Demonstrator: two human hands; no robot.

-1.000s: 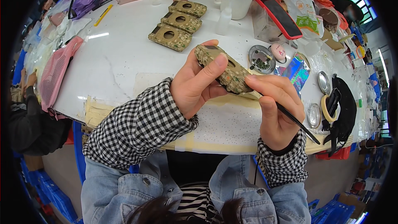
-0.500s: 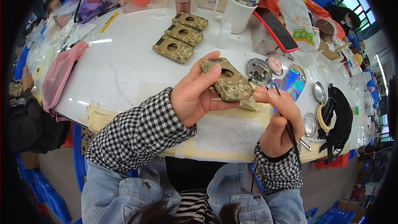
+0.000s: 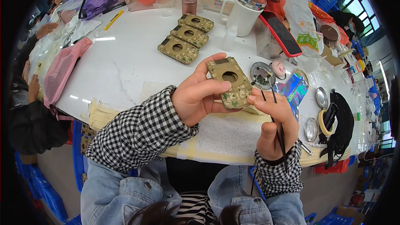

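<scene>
- Table (image 3: pixel 121 73) with a glossy white top spreads across a busy workroom, its near edge lined with yellowed tape (image 3: pixel 101 116) and a white sheet (image 3: pixel 216 141) dotted with dark specks.
- Clutter rings the far side: a purple bag (image 3: pixel 96 1), a white mug (image 3: pixel 240 17), and a phone (image 3: pixel 280 34) in a red case propped at a slant.
- Bags, packets and a tape roll (image 3: pixel 321 121) fill the right side, while a pink mesh bag (image 3: pixel 64 73) lies at the left, near a co-worker's dark sleeve (image 3: pixel 31 127).
- Windows (image 3: pixel 361 10) show at the upper right; blue crates (image 3: pixel 43 187) stand on the grey floor at the lower left.
- Three matching shells (image 3: pixel 178 49) sit in a row on the tabletop, beyond the hands.
- Camouflage shell (image 3: pixel 235 90) is held tilted above the table in the left hand (image 3: pixel 198 96), which grips it with the thumb on its upper face, just beside the round hole.
- Right hand (image 3: pixel 278 121), curled around black tweezers (image 3: pixel 282 141), has a fingertip at the shell's lower right corner; the tweezers' tips stand apart, pointing toward a round dish (image 3: pixel 262 75).
</scene>
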